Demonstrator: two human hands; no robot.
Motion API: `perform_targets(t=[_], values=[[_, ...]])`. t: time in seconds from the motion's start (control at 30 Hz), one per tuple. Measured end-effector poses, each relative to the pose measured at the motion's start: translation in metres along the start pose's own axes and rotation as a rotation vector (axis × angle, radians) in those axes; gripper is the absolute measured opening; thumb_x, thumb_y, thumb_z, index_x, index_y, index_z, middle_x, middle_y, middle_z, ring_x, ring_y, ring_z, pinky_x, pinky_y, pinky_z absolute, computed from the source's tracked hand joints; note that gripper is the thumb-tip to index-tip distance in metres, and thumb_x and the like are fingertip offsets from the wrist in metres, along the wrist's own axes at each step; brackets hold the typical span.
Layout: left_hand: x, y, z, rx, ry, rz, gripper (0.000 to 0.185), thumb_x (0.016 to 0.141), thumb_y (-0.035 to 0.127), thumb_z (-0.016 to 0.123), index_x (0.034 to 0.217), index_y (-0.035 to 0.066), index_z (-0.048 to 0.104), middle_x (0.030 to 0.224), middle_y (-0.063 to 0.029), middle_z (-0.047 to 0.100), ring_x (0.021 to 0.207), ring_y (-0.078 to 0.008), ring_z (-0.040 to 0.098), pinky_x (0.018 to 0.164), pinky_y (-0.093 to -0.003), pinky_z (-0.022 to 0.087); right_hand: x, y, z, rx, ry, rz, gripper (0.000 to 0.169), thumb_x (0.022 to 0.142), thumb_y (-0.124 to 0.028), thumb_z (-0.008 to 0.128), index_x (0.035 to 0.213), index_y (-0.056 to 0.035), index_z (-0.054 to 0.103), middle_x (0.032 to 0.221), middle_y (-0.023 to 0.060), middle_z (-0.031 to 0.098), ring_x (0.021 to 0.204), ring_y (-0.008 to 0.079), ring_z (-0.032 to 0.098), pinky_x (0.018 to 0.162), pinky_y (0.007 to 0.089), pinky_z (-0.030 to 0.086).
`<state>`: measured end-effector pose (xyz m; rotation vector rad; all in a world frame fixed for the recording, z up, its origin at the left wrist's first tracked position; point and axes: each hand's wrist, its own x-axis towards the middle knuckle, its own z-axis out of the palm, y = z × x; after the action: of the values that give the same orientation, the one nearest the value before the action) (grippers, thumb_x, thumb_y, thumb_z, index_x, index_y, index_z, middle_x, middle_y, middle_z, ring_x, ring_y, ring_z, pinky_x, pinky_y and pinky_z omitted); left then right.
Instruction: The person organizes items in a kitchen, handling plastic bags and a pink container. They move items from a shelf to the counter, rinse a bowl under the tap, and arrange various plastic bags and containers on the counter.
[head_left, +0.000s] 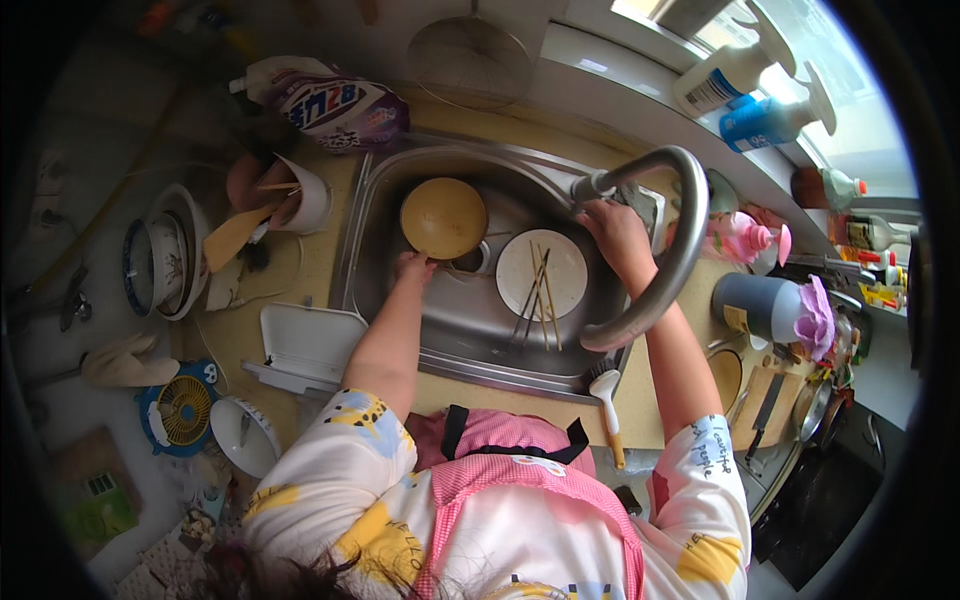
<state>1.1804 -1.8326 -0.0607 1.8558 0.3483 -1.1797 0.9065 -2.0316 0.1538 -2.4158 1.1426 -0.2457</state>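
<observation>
My left hand (414, 268) grips the near rim of a yellow bowl (444, 217) in the left half of the stainless steel sink (450, 330). Right of the bowl lies a white plate (517, 281) with several chopsticks (541, 289) crossed on it, their ends reaching past its rim. The drain fitting (471, 259) shows partly between bowl and plate. My right hand (616, 231) is at the base of the curved metal faucet (679, 225), beside a grey scouring pad (636, 201). Its fingertips are partly hidden there, so I cannot tell what they grasp.
The faucet spout arches over my right forearm. A dish brush (606, 397) lies at the sink's front edge. Left stand a white lidded box (307, 341), a utensil holder (304, 199) and stacked bowls (176, 255). Right are a pink pump bottle (739, 236), a large jug (754, 306) and a knife (765, 412).
</observation>
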Motion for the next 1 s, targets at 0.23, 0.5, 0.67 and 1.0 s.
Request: perform_targets(t=[0.23, 0.5, 0.67, 1.0], values=[[-0.094, -0.002, -0.018, -0.071, -0.26, 0.235, 0.012, 0.086, 0.008, 0.056, 0.081, 0.004, 0.047, 0.075, -0.0099, 0.063, 0.062, -0.0157, 0.063, 0.051, -0.0224, 0.05, -0.001, 0.005, 0.007, -0.002, 0.048, -0.056, 0.016, 0.082, -0.021, 0.06, 0.083, -0.0052, 0.064, 0.072, 0.0159, 0.062, 0.071, 0.0336, 0.06, 0.066, 0.0412, 0.047], [-0.225, -0.015, -0.019, -0.046, -0.441, 0.283, 0.011, 0.087, 0.01, 0.058, 0.083, 0.003, 0.05, 0.075, -0.0086, 0.064, 0.065, -0.0144, 0.065, 0.051, -0.0198, 0.049, -0.008, 0.037, 0.051, 0.098, 0.148, -0.079, 0.011, 0.079, -0.019, 0.061, 0.08, -0.0075, 0.061, 0.075, 0.0125, 0.059, 0.073, 0.0303, 0.058, 0.065, 0.0371, 0.047], [-0.245, -0.026, -0.02, -0.052, -0.419, 0.321, 0.011, 0.086, 0.01, 0.058, 0.082, 0.003, 0.051, 0.075, -0.0082, 0.064, 0.065, -0.0141, 0.065, 0.051, -0.0197, 0.048, -0.016, 0.018, 0.045, 0.139, 0.145, -0.034, 0.01, 0.08, -0.012, 0.055, 0.08, -0.0036, 0.061, 0.081, 0.0181, 0.062, 0.077, 0.0359, 0.06, 0.068, 0.0425, 0.047], [-0.253, -0.036, -0.022, -0.014, -0.353, 0.335, 0.011, 0.086, 0.008, 0.057, 0.081, 0.002, 0.05, 0.074, -0.0084, 0.063, 0.065, -0.0146, 0.065, 0.049, -0.0201, 0.048, -0.014, 0.03, 0.056, -0.124, 0.15, -0.089, 0.01, 0.078, -0.016, 0.058, 0.078, -0.0072, 0.062, 0.078, 0.014, 0.061, 0.077, 0.0323, 0.061, 0.068, 0.0398, 0.049]])
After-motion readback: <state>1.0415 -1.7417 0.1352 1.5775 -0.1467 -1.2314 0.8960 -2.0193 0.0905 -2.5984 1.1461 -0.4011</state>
